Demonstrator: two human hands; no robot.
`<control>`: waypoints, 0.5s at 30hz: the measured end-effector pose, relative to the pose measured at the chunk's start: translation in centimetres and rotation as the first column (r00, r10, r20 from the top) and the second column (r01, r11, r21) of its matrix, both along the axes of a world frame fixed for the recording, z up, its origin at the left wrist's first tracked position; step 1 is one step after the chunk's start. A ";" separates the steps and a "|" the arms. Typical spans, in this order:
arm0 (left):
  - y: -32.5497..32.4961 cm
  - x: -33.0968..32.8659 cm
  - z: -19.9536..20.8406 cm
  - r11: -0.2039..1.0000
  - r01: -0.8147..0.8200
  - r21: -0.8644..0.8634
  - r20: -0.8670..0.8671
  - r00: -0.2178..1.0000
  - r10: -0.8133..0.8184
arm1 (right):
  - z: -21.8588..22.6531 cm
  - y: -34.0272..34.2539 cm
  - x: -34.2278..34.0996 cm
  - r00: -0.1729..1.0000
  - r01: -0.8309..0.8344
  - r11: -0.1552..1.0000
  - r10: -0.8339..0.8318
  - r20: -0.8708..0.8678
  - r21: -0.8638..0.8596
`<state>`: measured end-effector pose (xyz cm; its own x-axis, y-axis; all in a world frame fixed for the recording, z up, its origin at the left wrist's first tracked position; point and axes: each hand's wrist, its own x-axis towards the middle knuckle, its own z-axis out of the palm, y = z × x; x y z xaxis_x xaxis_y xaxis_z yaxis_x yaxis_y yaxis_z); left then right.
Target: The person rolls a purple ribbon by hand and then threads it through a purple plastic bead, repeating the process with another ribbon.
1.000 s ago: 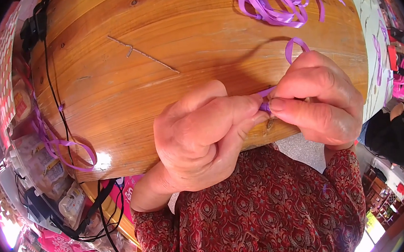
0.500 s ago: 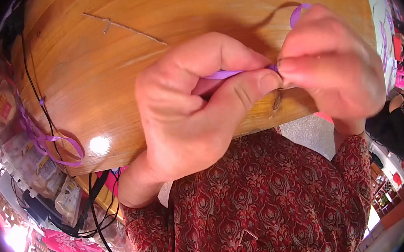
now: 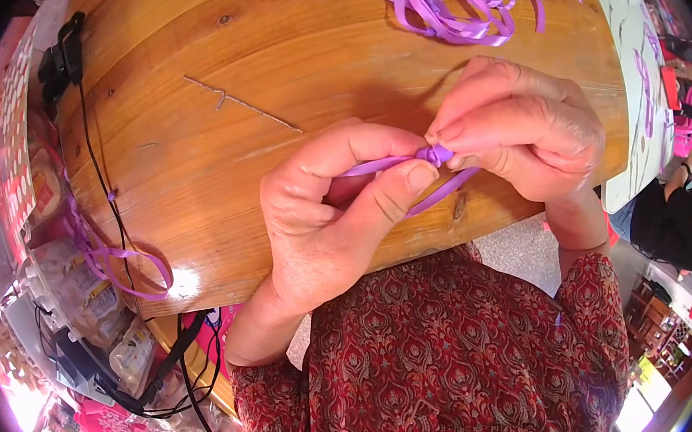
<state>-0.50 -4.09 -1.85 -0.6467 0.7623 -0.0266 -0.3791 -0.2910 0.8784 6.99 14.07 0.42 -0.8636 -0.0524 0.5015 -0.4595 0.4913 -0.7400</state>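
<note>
A purple ribbon [image 3: 440, 194] is held between both hands, just above the near edge of the wooden table [image 3: 333, 69]. A small knotted bunch in it shows between the fingertips. My left hand [image 3: 321, 210] pinches the ribbon at the left of the knot with thumb and forefinger. From the right, my right hand [image 3: 524, 130] grips the knot with its thumb and fingertips. One ribbon strand runs back through the left palm, and another hangs below the knot. Which way the ribbon passes inside the knot is too small to make out.
A pile of purple ribbons [image 3: 459, 8] lies at the far side. Left of centre is a thin twisted wire hook [image 3: 246, 103]. A black cable [image 3: 89, 140] and a looped ribbon [image 3: 149, 270] lie at the left edge, beside plastic bags [image 3: 94, 296]. At far right is a person in black [image 3: 668, 225].
Both hands have shifted lower in the picture, the right one also leftward. The knot now shows between the fingertips, with a ribbon strand below it. The view has tilted, revealing more of the ribbon pile.
</note>
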 end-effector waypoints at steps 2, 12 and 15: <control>0.1 -0.2 0.3 0.999 0.018 -0.029 0.006 1.000 -0.018 | 0.1 -0.1 0.1 1.000 0.012 1.000 -0.012 0.003 0.001; -0.1 -0.5 -0.5 0.992 -0.051 -0.112 -0.350 0.937 0.009 | 0.4 -0.2 0.1 0.996 0.057 0.998 -0.057 0.069 0.013; -0.1 -0.6 -0.3 0.992 -0.053 -0.117 -0.350 0.937 0.009 | 0.3 -0.2 0.2 0.996 0.063 0.998 -0.065 0.059 0.026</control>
